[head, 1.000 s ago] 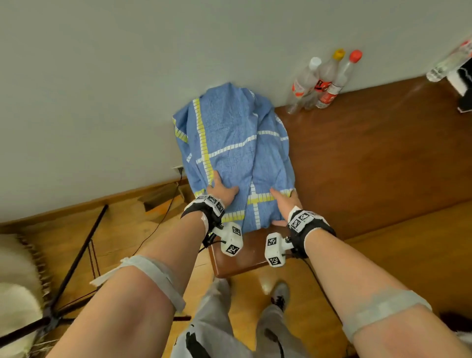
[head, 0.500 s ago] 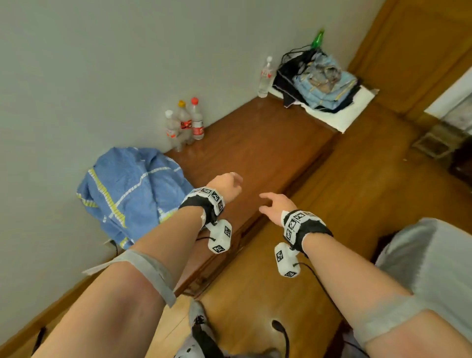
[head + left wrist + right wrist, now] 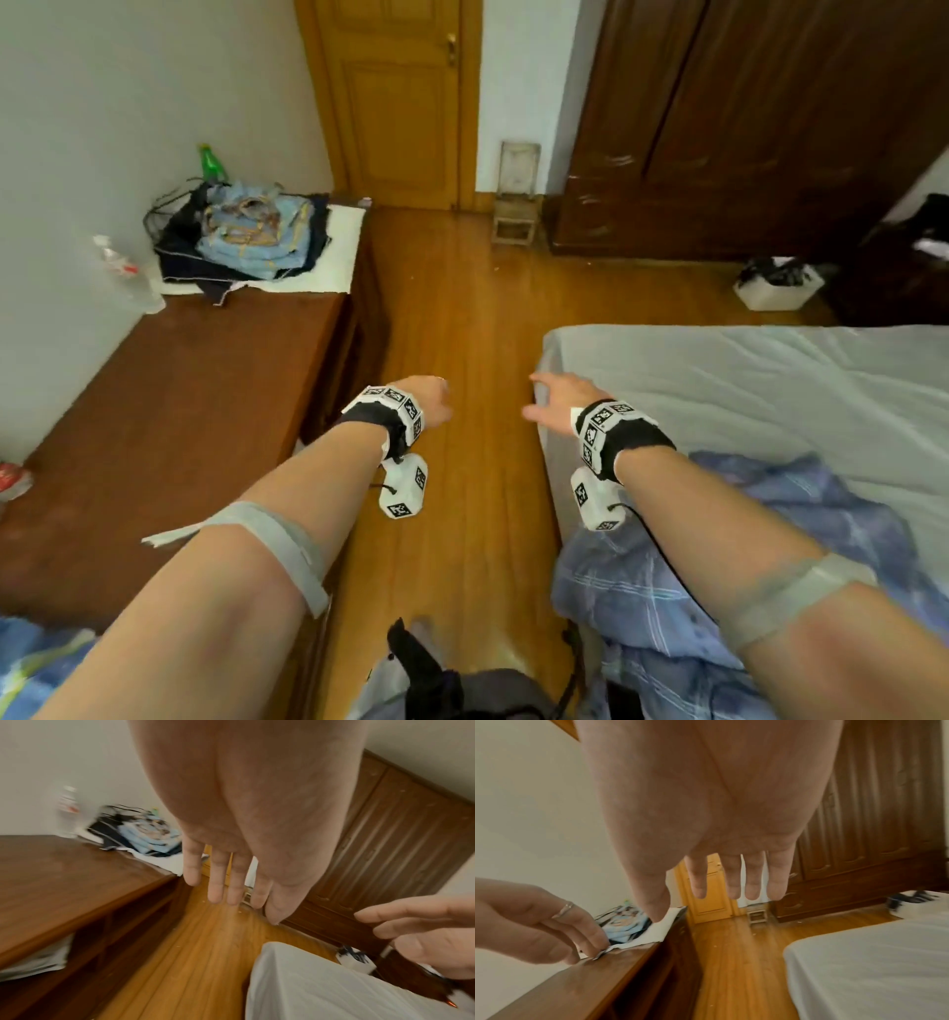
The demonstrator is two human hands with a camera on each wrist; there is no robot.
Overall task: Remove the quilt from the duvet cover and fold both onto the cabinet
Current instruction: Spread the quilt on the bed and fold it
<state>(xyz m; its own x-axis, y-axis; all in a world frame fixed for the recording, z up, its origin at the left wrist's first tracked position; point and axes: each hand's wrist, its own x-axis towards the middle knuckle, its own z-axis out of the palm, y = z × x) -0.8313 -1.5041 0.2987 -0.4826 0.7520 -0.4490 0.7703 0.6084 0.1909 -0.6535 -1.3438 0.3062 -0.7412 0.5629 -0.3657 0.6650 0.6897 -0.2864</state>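
Observation:
A crumpled blue checked piece of bedding lies on the near edge of the bed, under my right forearm. Only a corner of the blue cloth with yellow and white stripes shows, at the bottom left on the brown cabinet. My left hand hovers over the floor between cabinet and bed and holds nothing; its fingers hang straight. My right hand is at the bed's near corner, fingers spread and empty.
A pile of clothes on a white towel and a clear bottle occupy the cabinet's far end. A wooden floor aisle runs to a door. A small stool, a dark wardrobe and a white basket stand beyond.
Both hands have let go of the striped blue cloth on the cabinet and lifted off it. My view has swung right, from the cabinet and wall to the aisle and bed.

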